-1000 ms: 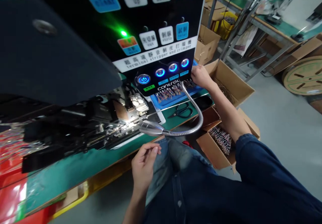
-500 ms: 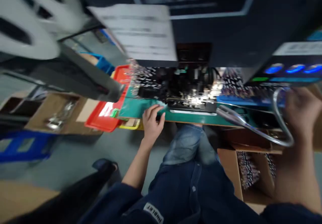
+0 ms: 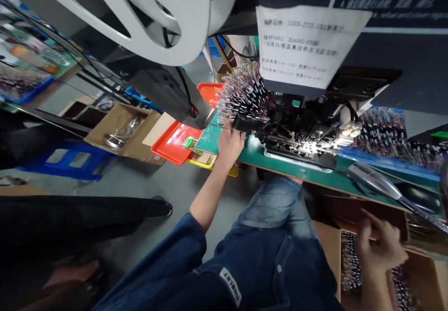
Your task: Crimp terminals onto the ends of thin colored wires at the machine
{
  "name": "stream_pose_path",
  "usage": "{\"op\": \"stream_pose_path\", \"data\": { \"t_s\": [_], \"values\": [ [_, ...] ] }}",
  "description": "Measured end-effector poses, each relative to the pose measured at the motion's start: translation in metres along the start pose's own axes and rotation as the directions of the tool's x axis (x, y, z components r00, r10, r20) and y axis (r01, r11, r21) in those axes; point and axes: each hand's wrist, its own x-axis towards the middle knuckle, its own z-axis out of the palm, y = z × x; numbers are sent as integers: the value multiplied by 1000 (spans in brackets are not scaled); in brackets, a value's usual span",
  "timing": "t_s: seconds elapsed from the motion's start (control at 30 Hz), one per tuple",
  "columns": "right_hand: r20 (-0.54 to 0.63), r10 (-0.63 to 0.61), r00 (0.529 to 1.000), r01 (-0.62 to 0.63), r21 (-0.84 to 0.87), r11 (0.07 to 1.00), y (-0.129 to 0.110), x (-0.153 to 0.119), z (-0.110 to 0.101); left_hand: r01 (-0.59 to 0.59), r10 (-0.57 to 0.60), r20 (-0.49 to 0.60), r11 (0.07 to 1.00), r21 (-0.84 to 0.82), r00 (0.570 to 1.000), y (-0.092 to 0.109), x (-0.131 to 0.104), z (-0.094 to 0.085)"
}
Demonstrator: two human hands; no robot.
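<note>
My left hand [image 3: 231, 144] reaches over the green bench top [image 3: 254, 151], beside a black bar at the left of the crimping machine [image 3: 297, 138]. Its fingertips are partly hidden there, so a grip cannot be made out. Just behind it lies a big pile of cable bundles [image 3: 241, 92] with thin coloured wire ends and black sleeves. Lower right, my right hand [image 3: 381, 243] hovers over a cardboard box [image 3: 331, 245] of similar cables. The index finger points out, the others are loosely bent, and nothing shows in it.
A lamp with a silver head [image 3: 374, 180] lies at the bench's right front edge. Behind it, a blue tray [image 3: 392, 162] holds more cables. Red trays [image 3: 171, 141] and a box of clear plastic [image 3: 121, 129] stand left. Another person's dark-clothed leg [image 3: 87, 224] extends at lower left.
My view has turned left. My left hand has moved from the bench's front edge towards the black bar and cable pile. My right hand has dropped from beside the lamp's neck to the box below.
</note>
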Motion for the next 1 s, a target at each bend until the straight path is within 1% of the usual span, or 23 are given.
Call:
{"op": "stream_pose_path", "data": {
  "t_s": [0.07,0.13,0.27,0.37,0.43,0.5,0.53,0.57,0.6,0.63,0.67,0.7,0.73,0.77,0.8,0.83,0.87,0.9,0.93,1.0],
  "values": [
    [22,-99,995,97,66,993,0,-18,28,-7,7,-25,1000,-18,1000,0,-1,2],
    [70,-157,985,145,150,978,-9,-26,41,-24,23,-26,999,-42,999,0,-1,4],
    [163,-207,965,154,289,945,-41,-27,50,-7,7,-3,999,-35,1000,-2,0,2],
    [212,-217,953,133,352,926,-61,-27,56,-21,21,-10,999,-29,1000,-2,-10,-12],
    [222,-233,947,130,397,909,-70,-29,58,-38,37,-39,999,-35,999,-1,-27,-26],
    [238,-251,938,129,433,892,-78,-29,61,-16,12,-83,999,-44,996,2,-50,-41],
    [248,-259,933,126,448,885,-82,-29,62,1,-6,-86,998,-63,996,5,-64,-48],
    [256,-265,930,123,462,878,-86,-28,64,16,-25,-80,994,-106,996,9,-78,-53],
    [257,-270,928,121,477,870,-90,-27,66,44,-58,-69,982,-183,996,14,-92,-57],
    [256,-277,926,121,496,860,-96,-26,69,88,-101,-32,953,-292,994,20,-106,-60],
    [255,-286,924,118,521,845,-102,-24,73,155,-161,21,893,-422,987,28,-119,-61],
    [267,-296,917,105,553,827,-109,-23,77,239,-226,94,797,-555,970,38,-131,-61],
    [297,-305,905,77,590,804,-118,-21,81,334,-283,189,662,-671,940,49,-142,-60],
    [339,-313,887,34,628,777,-127,-20,85,412,-315,283,503,-759,906,60,-152,-58],
    [391,-319,863,-24,664,748,-137,-18,89,471,-320,370,345,-812,872,73,-159,-55],
    [440,-321,839,-86,689,719,-148,-16,93,514,-322,439,205,-833,839,85,-166,-52],
    [478,-312,821,-144,702,698,-158,-14,96,543,-313,492,101,-834,813,97,-170,-49],
    [510,-286,811,-202,705,680,-166,-12,98,559,-303,524,38,-828,796,108,-173,-46],
    [535,-250,807,-262,704,660,-174,-10,99,560,-297,532,12,-828,793,118,-175,-44],
    [572,-168,803,-374,702,606,-184,-7,98,531,-289,501,30,-847,816,131,-176,-41]
  ]
}}
